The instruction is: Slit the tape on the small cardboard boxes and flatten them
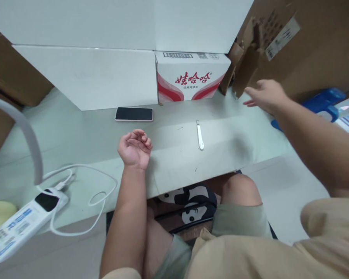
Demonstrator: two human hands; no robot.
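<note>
Slim white plastic-looking tool (200,138), tip toward twelve, lies on the smooth pale-green counter (171,166) — three o'clock from the empty, half-curled left hand (135,150), eight from the spread, empty-looking right hand (267,96).

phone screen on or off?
Looks off: the phone screen faces up beyond the left hand and is plain black, with nothing lit showing on it.

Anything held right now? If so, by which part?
Nothing. The left hand is palm-up, fingers loosely curled; the right hand is outstretched. The smartphone and slim white tool lie on the tabletop.
</note>
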